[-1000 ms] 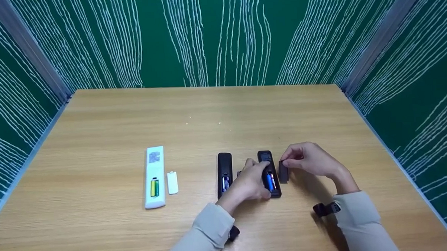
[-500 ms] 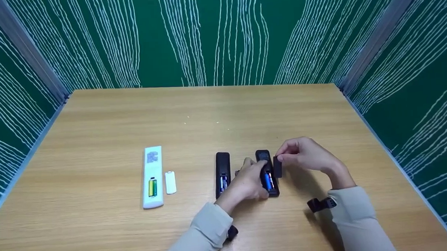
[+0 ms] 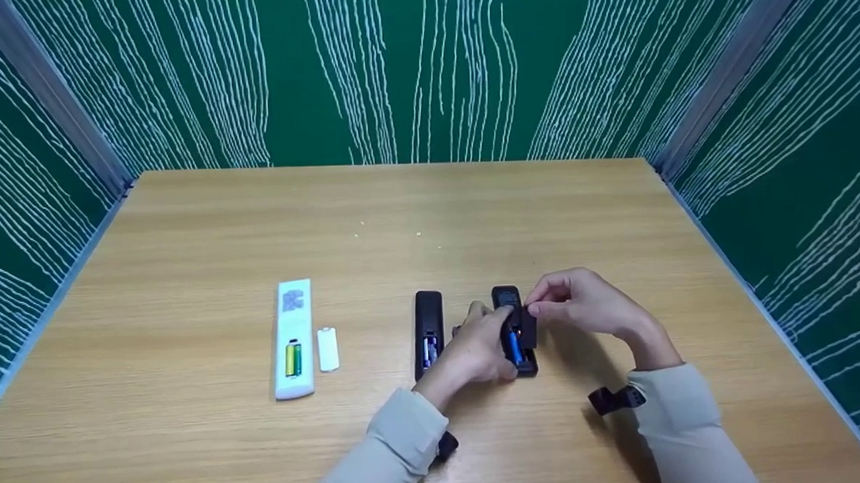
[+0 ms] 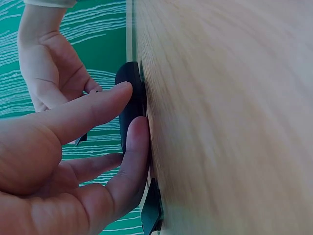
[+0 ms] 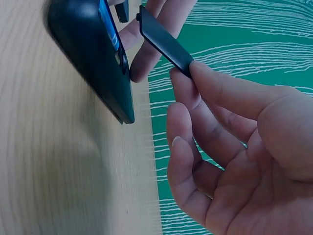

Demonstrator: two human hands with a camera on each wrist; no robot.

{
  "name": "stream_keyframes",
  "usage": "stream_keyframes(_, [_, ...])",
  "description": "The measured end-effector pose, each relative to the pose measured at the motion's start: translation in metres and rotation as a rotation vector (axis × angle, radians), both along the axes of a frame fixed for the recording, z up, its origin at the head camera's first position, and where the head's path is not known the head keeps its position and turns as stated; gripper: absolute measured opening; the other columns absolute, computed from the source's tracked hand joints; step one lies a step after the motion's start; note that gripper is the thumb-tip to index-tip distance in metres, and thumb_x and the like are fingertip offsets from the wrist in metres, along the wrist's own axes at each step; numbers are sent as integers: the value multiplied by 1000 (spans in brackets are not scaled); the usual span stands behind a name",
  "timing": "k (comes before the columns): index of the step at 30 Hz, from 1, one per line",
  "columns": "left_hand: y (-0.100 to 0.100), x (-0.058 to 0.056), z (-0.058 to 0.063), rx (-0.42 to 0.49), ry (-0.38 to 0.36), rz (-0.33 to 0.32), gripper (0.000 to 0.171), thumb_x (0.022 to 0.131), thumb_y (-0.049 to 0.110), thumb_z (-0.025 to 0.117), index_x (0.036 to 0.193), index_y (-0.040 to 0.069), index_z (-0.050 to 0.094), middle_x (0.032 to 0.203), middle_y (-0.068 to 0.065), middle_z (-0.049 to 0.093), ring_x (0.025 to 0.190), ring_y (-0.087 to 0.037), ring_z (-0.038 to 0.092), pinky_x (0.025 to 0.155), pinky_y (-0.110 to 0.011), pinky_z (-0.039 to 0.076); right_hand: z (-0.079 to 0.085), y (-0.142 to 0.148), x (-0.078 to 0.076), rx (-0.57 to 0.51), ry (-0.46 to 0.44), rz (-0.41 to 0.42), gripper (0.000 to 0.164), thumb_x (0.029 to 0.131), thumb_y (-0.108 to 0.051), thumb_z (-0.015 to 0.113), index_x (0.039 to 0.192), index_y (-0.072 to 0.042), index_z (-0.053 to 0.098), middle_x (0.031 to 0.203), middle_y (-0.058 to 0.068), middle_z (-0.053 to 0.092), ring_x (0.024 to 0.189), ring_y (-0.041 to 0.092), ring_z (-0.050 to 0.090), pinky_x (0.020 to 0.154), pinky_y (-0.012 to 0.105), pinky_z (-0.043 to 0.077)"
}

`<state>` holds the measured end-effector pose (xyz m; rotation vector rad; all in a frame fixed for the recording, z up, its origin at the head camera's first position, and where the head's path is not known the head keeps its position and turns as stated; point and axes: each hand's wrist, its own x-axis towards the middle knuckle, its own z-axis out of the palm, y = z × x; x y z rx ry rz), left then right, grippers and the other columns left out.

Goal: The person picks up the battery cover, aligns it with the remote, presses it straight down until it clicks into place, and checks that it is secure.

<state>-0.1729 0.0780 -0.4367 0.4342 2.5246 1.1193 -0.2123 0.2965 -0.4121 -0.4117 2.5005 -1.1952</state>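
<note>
My left hand (image 3: 480, 348) grips a black remote control (image 3: 505, 297) by its sides, back facing up on the table; in the left wrist view thumb and fingers bracket its body (image 4: 128, 110). Blue batteries (image 3: 515, 347) show in its uncovered compartment. Between thumb and index finger, my right hand (image 3: 591, 304) pinches the end of a black battery cover (image 3: 529, 328). That cover is held tilted above the remote's right side, overlapping the compartment in the head view. In the right wrist view the cover (image 5: 164, 41) stands apart from the remote (image 5: 90, 54).
Left of my left hand lies a second black remote (image 3: 428, 313) with its batteries exposed. Another black cover (image 4: 152, 210) lies beside my left hand. Farther left are a white remote (image 3: 294, 325) with green and yellow batteries (image 3: 293, 358) and its white cover (image 3: 328, 350).
My right hand has moved left with the battery cover, from beside the black remote to over its compartment's right side. The left hand keeps its grip in place.
</note>
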Motion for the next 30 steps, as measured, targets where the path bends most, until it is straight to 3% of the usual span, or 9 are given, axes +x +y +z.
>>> stream_keyframes(9, [-3,0,-2,33,48,-19,101,66,-5,93,157,8,51,133,-13,50,108,-28,58,99,-37,55,-3,-4,0,-27,8,40,12,100,-11,74,106,-2,79,95,8,78,88,19,65,81,23,51])
stream_keyframes(24, [-2,1,-2,51,43,-19,97,67,-6,92,154,10,54,133,-12,49,107,-27,58,98,-38,56,-12,-3,-2,-23,-12,70,10,99,-10,74,106,-4,78,96,8,77,89,18,64,83,24,50])
stream_keyframes(30, [-1,1,-1,45,24,-11,103,68,-5,92,160,8,47,136,-13,49,110,-29,57,100,-38,56,-13,-4,-2,-24,-10,81,9,99,-10,74,105,-3,78,97,8,78,88,16,63,81,23,50])
